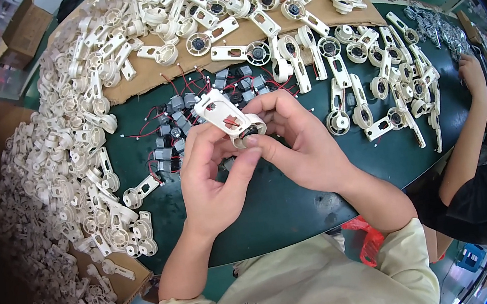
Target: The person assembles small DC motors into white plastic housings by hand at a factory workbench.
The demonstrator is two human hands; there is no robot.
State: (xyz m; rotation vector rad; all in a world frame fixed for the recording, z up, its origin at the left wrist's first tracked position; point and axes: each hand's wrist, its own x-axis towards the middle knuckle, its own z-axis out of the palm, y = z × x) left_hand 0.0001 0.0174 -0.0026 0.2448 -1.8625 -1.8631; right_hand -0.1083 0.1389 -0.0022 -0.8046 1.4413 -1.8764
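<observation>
Diagonally, the long axis of the white bracket [217, 111] ran above the table [277, 215], slotted end pointing far-left, ring end toward the near edge. Wired grey motors [180, 121] lay beyond, partly hidden; similar brackets [78, 159] crowded the left edge. The left hand [212, 184] and right hand [309, 152] gripped it with curled fingers.

Workshop, heaped cream parts [79, 155], green workbench [279, 206]

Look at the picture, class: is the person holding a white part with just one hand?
No: the left hand and the right hand both grip the white part, over the green table.
</observation>
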